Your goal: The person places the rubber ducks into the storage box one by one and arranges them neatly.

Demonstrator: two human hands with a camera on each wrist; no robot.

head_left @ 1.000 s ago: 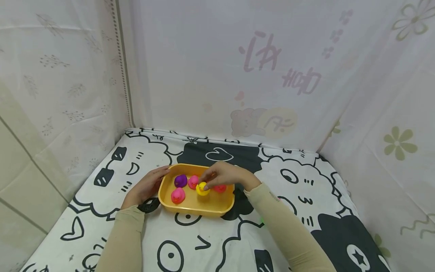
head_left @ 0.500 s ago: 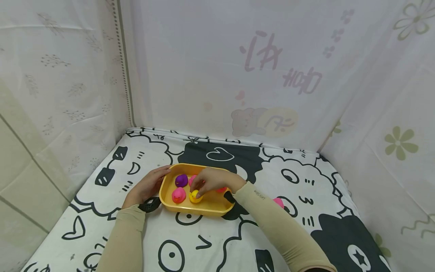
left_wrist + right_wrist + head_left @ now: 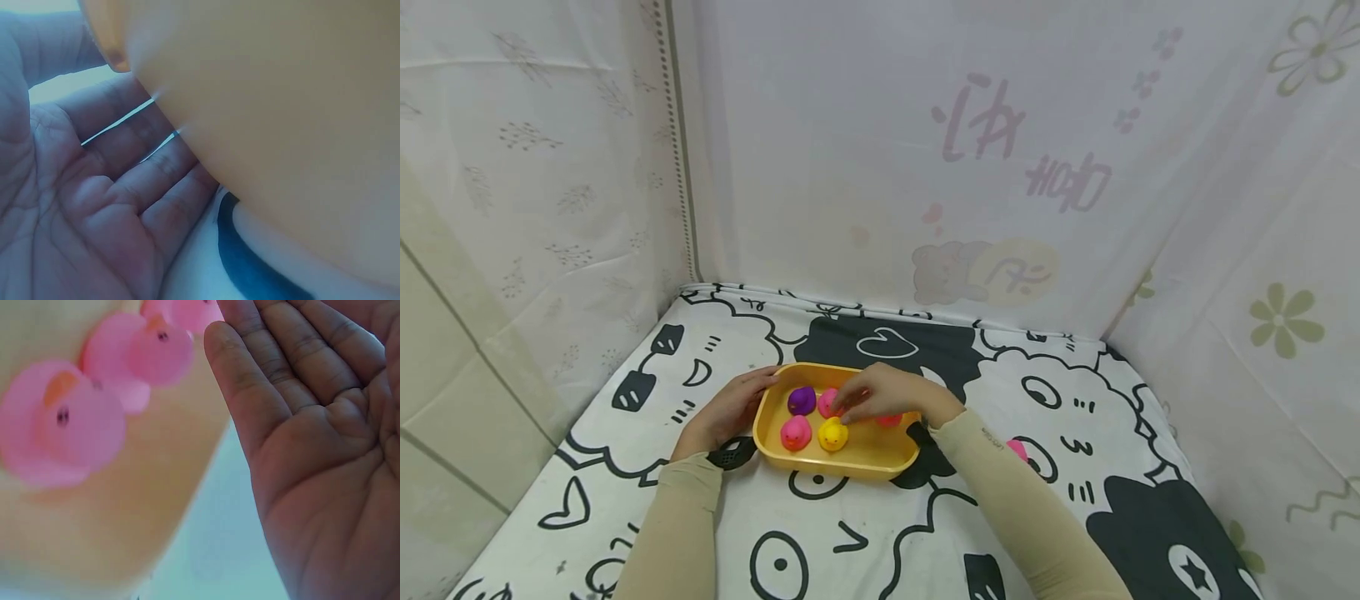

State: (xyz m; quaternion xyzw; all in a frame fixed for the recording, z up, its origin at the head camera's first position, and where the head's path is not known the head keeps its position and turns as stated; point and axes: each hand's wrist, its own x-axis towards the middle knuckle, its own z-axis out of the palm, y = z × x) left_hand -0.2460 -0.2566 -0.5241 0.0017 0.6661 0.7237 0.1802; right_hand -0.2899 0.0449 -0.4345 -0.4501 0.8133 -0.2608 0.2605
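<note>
A yellow tray [image 3: 872,468] holds several toy ducks. Inside it, a yellow duck [image 3: 832,434] sits near the front wall, with a pink duck [image 3: 796,432] to its left and a purple duck [image 3: 801,400] behind. My left hand [image 3: 735,408] rests against the tray's left side; in the left wrist view its extended fingers [image 3: 165,169] touch the wall. Over the tray, my right hand [image 3: 883,392] has its fingertips just above and right of the yellow duck, holding nothing. The right wrist view shows that hand's palm beside pink ducks [image 3: 65,425]. Another pink duck [image 3: 889,420] is partly hidden under it.
A further pink duck [image 3: 1017,449] lies on the patterned cloth [image 3: 820,542], partly behind my right sleeve. Patterned curtains [image 3: 820,167] rise at the back and both sides. A black strap [image 3: 733,452] circles my left wrist.
My right hand carried the yellow duck left and down to the tray floor beside the front pink duck, then let go and rose slightly right. My left hand has stayed put.
</note>
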